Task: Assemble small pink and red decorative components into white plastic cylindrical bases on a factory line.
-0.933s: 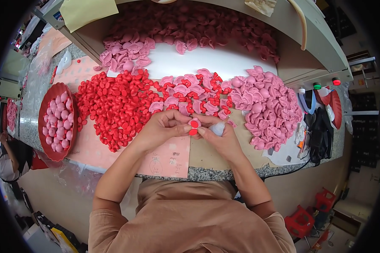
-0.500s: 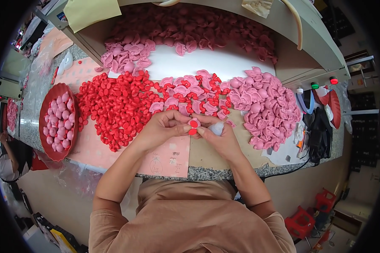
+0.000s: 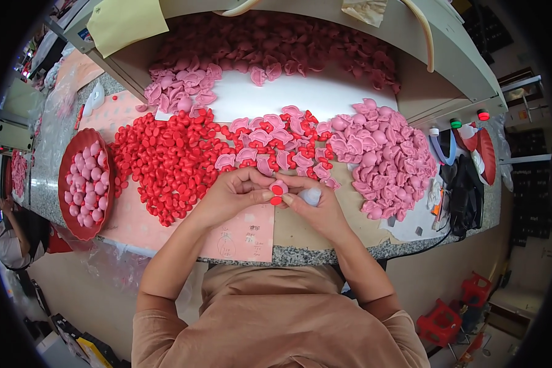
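Fingertips of my left hand [image 3: 234, 194] pinch a small pink rounded piece with two red oval parts [image 3: 278, 190] on it. My right hand [image 3: 322, 213] is closed, its thumb and fingertips touching the same piece from the other side. A small translucent bottle [image 3: 311, 196] is tucked in my right hand, partly covered by the fingers. Just beyond both hands lie pink curved shells mixed with red parts [image 3: 280, 136]. To the left is a heap of glossy red parts [image 3: 172, 165]; on the right, a heap of pink shells [image 3: 391, 156].
A red scalloped bowl [image 3: 86, 231] of pink balls stands at the left. A grey metal housing [image 3: 457, 80] arches over the back, with more pink shells beneath it. Black items [image 3: 459, 199] and a cable lie at the right. A granite edge [image 3: 300, 255] runs before my body.
The view has shifted slightly. Both hands stay together, and the pinched piece is turned a little so its red ovals face more fully upward.
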The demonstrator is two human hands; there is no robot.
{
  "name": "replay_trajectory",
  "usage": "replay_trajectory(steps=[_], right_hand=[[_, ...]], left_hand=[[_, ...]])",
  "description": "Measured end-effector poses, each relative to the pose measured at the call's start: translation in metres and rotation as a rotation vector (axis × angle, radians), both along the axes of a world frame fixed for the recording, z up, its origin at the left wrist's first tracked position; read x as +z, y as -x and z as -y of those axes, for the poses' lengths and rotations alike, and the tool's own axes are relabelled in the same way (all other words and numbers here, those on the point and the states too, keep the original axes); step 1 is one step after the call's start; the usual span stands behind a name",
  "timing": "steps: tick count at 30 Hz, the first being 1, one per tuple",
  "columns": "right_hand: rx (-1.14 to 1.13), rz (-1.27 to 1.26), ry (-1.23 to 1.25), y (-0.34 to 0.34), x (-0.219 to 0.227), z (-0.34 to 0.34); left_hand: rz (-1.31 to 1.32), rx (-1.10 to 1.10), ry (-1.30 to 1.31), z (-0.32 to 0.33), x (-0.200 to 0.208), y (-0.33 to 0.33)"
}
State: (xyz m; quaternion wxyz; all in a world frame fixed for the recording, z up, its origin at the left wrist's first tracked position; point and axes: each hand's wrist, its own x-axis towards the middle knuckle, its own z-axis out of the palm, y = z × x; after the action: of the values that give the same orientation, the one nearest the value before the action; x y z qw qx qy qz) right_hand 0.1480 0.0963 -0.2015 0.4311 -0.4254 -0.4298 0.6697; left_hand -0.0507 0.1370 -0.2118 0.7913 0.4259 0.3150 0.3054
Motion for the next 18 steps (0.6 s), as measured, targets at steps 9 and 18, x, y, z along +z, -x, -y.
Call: replay_trajectory(steps=[9, 18], right_hand=[[0.019, 0.025, 0.018, -0.0014, -0.0007, -0.0007], [0.007, -0.001, 0.02, -0.0008, -0.0019, 0.0]], left_hand=[[-0.01, 0.0, -0.008, -0.0006, 0.0018, -0.0006], [-0.013, 0.001, -0.011, -0.0007, 0.0022, 0.0005]])
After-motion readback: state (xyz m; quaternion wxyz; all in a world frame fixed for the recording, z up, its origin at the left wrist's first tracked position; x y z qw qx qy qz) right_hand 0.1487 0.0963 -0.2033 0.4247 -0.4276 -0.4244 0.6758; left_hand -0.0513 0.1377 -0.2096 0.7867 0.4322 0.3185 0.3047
